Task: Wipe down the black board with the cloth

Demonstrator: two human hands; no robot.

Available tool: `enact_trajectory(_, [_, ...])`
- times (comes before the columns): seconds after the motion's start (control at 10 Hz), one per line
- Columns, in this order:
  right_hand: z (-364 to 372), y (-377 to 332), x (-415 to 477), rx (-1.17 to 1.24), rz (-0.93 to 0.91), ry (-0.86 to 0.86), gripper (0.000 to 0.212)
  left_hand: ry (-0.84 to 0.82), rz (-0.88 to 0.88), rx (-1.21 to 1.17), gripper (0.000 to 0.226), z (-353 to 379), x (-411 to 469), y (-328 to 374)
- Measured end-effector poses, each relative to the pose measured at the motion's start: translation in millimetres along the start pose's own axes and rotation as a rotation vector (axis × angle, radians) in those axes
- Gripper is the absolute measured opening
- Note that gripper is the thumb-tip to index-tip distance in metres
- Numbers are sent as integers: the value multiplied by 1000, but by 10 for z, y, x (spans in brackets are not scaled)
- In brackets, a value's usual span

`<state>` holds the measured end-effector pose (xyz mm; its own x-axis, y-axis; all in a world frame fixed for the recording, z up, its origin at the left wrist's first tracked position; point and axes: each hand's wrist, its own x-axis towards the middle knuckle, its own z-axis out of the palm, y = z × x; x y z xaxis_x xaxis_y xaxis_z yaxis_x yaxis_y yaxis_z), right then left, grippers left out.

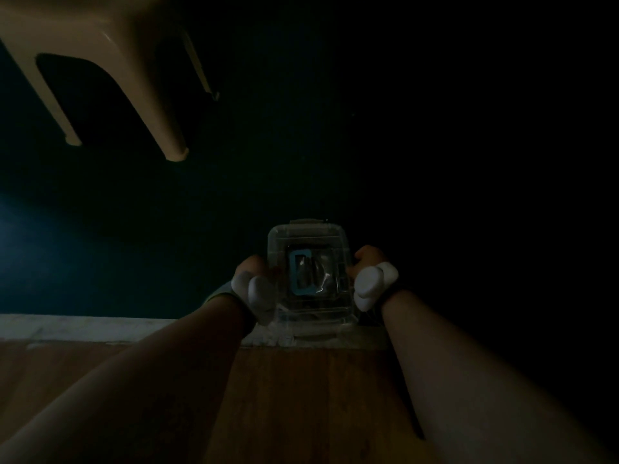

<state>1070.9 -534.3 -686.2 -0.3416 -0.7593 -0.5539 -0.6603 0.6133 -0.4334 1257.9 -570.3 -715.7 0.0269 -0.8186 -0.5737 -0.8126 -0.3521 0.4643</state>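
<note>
Head view is very dark, and we look down along two bare forearms. The left hand (249, 267) and the right hand (366, 259) each grip one side of a clear plastic box (311, 242), with fingers curled round its walls; the fingertips are hidden behind the box. A white device (373, 283) is strapped on each wrist and covers part of both hands.

The black board (368, 145) seems to be the wide dark surface that fills the far half of the scene. Its near edge meets a pale strip (83, 326), and nearer than the strip lies a wooden floor (301, 396). The box sits over this edge, partly above the strip and partly above the dark surface. To the right and far from the box the dark surface is open. At the far left a beige stool (110, 45) stands on it, well apart from the hands; its seat is cut off by the top edge of the picture.

We cannot read any writing in this light. Inside the box we make out a blue frame (303, 274) with something shiny beside it, but we cannot tell what it is. A latch (306, 222) shows at the far rim of the lid. The right side of the scene is lost in shadow.
</note>
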Motion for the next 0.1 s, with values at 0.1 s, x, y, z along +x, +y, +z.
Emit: enact_trajectory(0.1, [-38, -68, -72, 55, -31, 76, 44, 7, 22, 36, 63, -137, -5, 19])
